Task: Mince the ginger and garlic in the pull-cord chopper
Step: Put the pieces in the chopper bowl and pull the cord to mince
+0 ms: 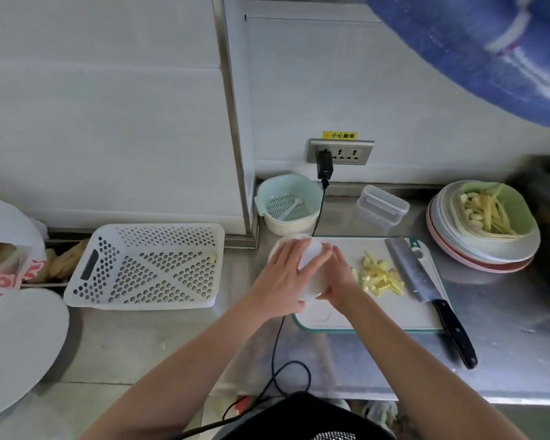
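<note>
both hands are on the chopper (308, 268) now, a pale, translucent round tub sitting at the left end of the cutting board (378, 315). the left hand (281, 281) wraps over its near-left side, fingers curled across the lid and gripping it. the right hand (338, 274) closes in from the right, fingers curled against the tub's wall, holding it too. whether a cord handle sits under those fingers, cannot tell.

just right of the chopper, a heap of cut ginger and garlic (380, 276) lies loose on the board, pale yellow strips and chunks, near the right hand. beside that heap a cleaver (407, 268) rests flat, its blade on the board and its black handle running off the near-right corner onto the steel counter (505, 312).

further right, a stack of plates (458, 249) carries a green dish (521, 211) with more yellow strips and white cloves in it. at the back wall, a mint colander bowl (288, 185), a clear clip-lid box (381, 204), and a wall socket (340, 151) with a black plug whose cable runs down past the board's left edge. left of the hands, a white perforated basket (146, 268) lies upturned.
</note>
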The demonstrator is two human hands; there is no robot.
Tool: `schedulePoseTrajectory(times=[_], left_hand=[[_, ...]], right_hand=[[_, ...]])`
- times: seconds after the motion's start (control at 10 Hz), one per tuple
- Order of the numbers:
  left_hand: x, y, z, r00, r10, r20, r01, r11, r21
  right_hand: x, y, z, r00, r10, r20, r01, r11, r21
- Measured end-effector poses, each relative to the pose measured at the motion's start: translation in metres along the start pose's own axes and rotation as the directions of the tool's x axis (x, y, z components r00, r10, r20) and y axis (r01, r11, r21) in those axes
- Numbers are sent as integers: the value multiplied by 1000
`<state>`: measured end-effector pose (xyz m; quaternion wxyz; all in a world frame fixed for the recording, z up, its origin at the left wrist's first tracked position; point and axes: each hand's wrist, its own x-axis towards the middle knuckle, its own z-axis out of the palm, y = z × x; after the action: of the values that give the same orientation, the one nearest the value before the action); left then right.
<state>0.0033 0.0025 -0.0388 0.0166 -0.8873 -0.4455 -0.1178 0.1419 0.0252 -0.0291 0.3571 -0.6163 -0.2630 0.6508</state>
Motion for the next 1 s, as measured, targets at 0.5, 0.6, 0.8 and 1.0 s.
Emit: schedulePoseTrajectory(times=[0.5, 0.6, 0.8, 1.0], left_hand=[[30, 46, 11, 593, -84, 801, 451, -789, -417], [31, 61, 19, 571, -47, 820, 435, -829, -351], [50, 74, 34, 540, -96, 836, 421, -829, -368], [54, 83, 39, 582, -69, 810, 359, -872, -333]], right_hand=[[-28, -26, -73, 974, -49, -223, -13, 963, -268], [-25, -31, -75, 933, -254, -255, 19, 743, -669], [-30, -35, -62, 997, -51, -53, -26, 431, -902], [-19, -38, -73, 989, -118, 88, 121, 304, -945]])
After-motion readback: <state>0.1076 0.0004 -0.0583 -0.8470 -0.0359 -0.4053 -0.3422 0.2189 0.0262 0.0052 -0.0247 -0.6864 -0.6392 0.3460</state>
